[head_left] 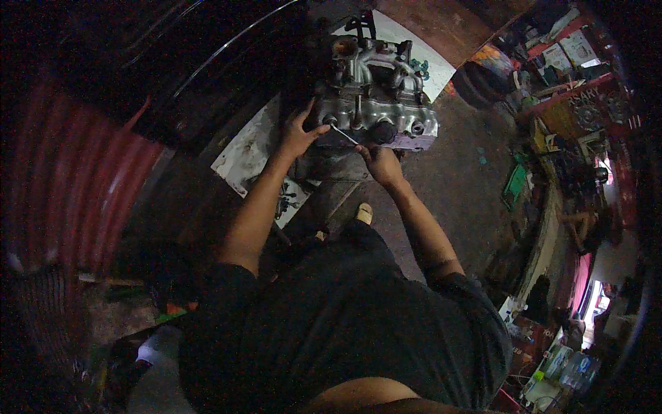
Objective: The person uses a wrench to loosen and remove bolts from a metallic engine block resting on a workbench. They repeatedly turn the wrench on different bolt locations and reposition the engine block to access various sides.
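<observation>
A metal engine cylinder head [372, 107] lies in front of me, with a silvery ribbed cover and curved manifold pipes on its far side. My right hand [380, 165] is closed round the near end of a slim silver wrench [345, 134]. The wrench's far end meets a bolt spot on the cover's left front. At the left end of the engine part, my left hand [298, 138] has thumb and forefinger spread apart, the thumb reaching to the wrench's tip. Its other fingers are partly hidden. A round black cap [383, 132] sits on the cover right of the wrench.
Pale sheets lie on the floor; the left sheet [245, 148] bears several small dark metal parts [288, 196]. Red corrugated metal [76, 172] stands at left. Cluttered shelves [579, 103] line the right, with a green object [514, 181] below. My foot [365, 213] is near the engine part.
</observation>
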Action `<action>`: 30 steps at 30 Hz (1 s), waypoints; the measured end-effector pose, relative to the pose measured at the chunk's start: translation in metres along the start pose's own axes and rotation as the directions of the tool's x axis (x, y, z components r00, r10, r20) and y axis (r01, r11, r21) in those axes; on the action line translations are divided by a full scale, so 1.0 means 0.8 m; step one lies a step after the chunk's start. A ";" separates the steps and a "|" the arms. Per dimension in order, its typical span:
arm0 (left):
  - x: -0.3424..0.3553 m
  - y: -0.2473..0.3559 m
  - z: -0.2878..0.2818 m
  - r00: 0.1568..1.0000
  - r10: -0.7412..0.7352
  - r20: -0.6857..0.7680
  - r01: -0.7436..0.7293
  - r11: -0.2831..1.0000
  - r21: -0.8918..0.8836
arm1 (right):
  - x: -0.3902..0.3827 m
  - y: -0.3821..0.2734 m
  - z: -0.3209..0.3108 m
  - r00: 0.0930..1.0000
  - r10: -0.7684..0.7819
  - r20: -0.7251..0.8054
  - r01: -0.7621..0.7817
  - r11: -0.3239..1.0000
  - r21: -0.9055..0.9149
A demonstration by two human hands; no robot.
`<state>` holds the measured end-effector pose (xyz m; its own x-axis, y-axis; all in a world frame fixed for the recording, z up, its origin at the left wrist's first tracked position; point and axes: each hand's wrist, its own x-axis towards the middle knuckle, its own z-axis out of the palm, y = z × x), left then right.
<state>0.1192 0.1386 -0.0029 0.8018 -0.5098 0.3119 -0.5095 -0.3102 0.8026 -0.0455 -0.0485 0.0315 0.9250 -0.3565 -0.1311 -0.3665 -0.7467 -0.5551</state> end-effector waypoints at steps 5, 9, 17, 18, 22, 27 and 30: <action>0.001 0.002 -0.004 0.991 -0.076 0.110 0.081 0.996 -0.046 | 0.018 0.031 -0.016 0.993 -0.114 -0.029 0.105 0.973 -0.206; -0.001 0.010 -0.007 0.988 -0.120 0.101 0.118 0.993 0.020 | 0.035 0.024 -0.053 0.968 -0.250 0.008 0.235 0.898 -0.372; 0.000 -0.010 0.004 0.996 -0.068 0.055 0.073 0.993 -0.088 | 0.091 -0.071 -0.142 0.914 -0.382 0.138 0.377 0.671 -0.638; 0.001 -0.006 0.001 0.997 -0.052 0.052 0.055 0.996 -0.069 | 0.095 -0.091 -0.148 0.903 -0.396 0.167 0.402 0.640 -0.655; 0.003 -0.003 -0.003 0.992 -0.083 0.099 0.085 0.996 -0.014 | 0.102 -0.122 -0.146 0.798 -0.551 0.244 0.542 0.479 -0.691; 0.002 0.003 -0.007 0.996 -0.013 0.091 0.012 1.000 0.016 | 0.041 -0.124 -0.152 0.896 -0.418 0.151 0.397 0.598 -0.696; -0.002 -0.009 -0.008 0.993 -0.048 0.106 0.053 0.998 -0.044 | 0.020 -0.088 -0.154 0.945 -0.325 0.031 0.276 0.744 -0.608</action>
<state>0.1233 0.1465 -0.0058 0.7879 -0.5763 0.2171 -0.4519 -0.3016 0.8395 -0.0175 -0.0706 0.1694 0.9966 -0.0765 0.0308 -0.0780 -0.9957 0.0504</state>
